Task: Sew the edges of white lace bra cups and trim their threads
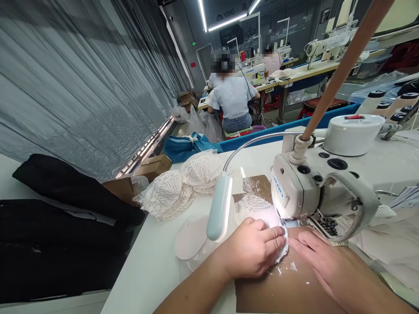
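Note:
Under the head of a white sewing machine (294, 187) lies a pale lace cup piece (253, 209), its edge near the needle area. My left hand (257, 248) is closed on this piece, fingers bent over its white edge. Just right of that edge, my right hand (316, 250) rests with extended fingers on the brown work surface (281, 292), its fingertips close to the fabric. A lit lamp (220, 207) on a bendable metal neck hangs left of the machine head. Beneath and behind my left hand are a flat beige pad (191, 240) and sheer material.
Stacked lace cups (168, 194) sit at the table's far left. Behind them are a blue cloth bundle (190, 146) and cardboard boxes (153, 167). A brown pole (347, 65) slants above the machine. Farther off, a seated person (232, 96) works at another machine.

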Demonstrator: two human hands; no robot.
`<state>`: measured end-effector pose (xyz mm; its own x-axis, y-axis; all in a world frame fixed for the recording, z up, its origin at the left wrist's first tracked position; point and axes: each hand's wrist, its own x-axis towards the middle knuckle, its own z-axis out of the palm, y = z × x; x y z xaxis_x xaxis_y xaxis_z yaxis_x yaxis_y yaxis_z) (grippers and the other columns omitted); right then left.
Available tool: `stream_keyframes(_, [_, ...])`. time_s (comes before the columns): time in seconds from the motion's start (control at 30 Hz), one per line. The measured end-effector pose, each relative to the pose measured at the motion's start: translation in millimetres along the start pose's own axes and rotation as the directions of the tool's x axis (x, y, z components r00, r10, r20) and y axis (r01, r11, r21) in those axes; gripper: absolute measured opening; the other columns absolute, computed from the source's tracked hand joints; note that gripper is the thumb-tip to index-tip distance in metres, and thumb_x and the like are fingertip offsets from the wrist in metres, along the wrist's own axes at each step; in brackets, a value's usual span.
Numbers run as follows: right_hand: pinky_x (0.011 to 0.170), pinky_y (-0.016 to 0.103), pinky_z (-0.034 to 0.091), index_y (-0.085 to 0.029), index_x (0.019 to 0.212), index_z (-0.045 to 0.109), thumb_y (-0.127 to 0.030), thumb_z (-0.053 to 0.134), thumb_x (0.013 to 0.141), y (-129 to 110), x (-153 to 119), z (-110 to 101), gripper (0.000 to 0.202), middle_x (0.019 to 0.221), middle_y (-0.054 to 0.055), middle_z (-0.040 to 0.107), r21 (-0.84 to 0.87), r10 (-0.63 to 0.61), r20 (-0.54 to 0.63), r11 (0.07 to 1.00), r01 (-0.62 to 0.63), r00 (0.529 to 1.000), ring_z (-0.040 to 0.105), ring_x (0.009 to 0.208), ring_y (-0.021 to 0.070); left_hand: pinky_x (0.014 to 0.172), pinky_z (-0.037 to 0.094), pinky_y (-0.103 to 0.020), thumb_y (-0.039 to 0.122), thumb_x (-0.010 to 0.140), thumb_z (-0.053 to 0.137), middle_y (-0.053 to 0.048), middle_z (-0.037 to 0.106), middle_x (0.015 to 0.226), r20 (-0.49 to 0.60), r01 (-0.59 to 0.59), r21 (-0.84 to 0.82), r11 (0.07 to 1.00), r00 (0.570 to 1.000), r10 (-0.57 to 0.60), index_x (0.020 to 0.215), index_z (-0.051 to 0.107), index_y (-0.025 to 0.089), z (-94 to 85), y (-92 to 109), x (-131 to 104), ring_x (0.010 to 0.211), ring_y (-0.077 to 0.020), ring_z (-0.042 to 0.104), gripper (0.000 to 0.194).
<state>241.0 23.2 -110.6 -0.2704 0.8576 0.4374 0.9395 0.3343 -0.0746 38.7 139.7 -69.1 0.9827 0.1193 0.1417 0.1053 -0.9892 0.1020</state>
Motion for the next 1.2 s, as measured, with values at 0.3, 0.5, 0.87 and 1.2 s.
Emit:
stream_keyframes(0.3, [0.048, 0.033, 0.026, -0.023, 0.109, 0.056, 0.005, 0.037, 0.068, 0, -7, 5, 0.054, 0.075, 0.002, 0.06, -0.065, 0.007, 0.002, 0.998, -0.007, 1.0, 0.055, 0.054, 0.0175, 0.07, 0.038, -0.036, 0.035, 0.1, 0.042, -0.002, 0.06, 0.136, 0.008, 0.046, 0.017, 0.999, 0.999, -0.046, 0.128, 0.057, 0.019, -2.0, 4, -2, 0.085, -0.0197, 0.054, 0.035])
stream_keyframes(0.5, [0.057, 0.035, 0.035, -0.026, 0.116, 0.057, 0.006, 0.036, 0.073, -1, -11, 14, 0.058, 0.092, 0.003, 0.067, -0.043, 0.084, 0.034, 0.996, -0.082, 0.996, 0.061, 0.07, 0.022, 0.07, 0.038, -0.035, 0.034, 0.099, 0.043, -0.001, 0.059, 0.137, 0.011, 0.078, 0.017, 0.997, 0.997, -0.078, 0.127, 0.057, 0.019, -1.5, 5, -1, 0.084, -0.0202, 0.052, 0.034])
stream_keyframes(0.87, [0.038, 0.03, 0.026, -0.015, 0.11, 0.07, 0.006, 0.04, 0.07, -2, 7, -1, 0.054, 0.095, 0.011, 0.076, -0.224, 0.021, -0.054, 0.974, -0.033, 0.998, 0.049, 0.041, 0.0139, 0.069, 0.04, -0.035, 0.035, 0.099, 0.042, -0.006, 0.06, 0.135, -0.022, 0.108, 0.041, 0.993, 0.994, -0.107, 0.125, 0.057, 0.016, -0.2, 5, 0, 0.084, -0.0206, 0.054, 0.035])
stream_keyframes(1.2, [0.053, 0.031, 0.041, -0.024, 0.12, 0.058, 0.0, 0.038, 0.079, 3, -10, 3, 0.052, 0.093, 0.007, 0.065, 0.011, 0.024, 0.092, 1.0, -0.025, 0.995, 0.062, 0.067, 0.0206, 0.078, 0.044, -0.032, 0.029, 0.1, 0.045, -0.008, 0.068, 0.119, -0.017, -0.006, -0.036, 0.999, 1.0, 0.005, 0.11, 0.064, 0.017, -2.3, -1, 0, 0.088, -0.0174, 0.06, 0.024])
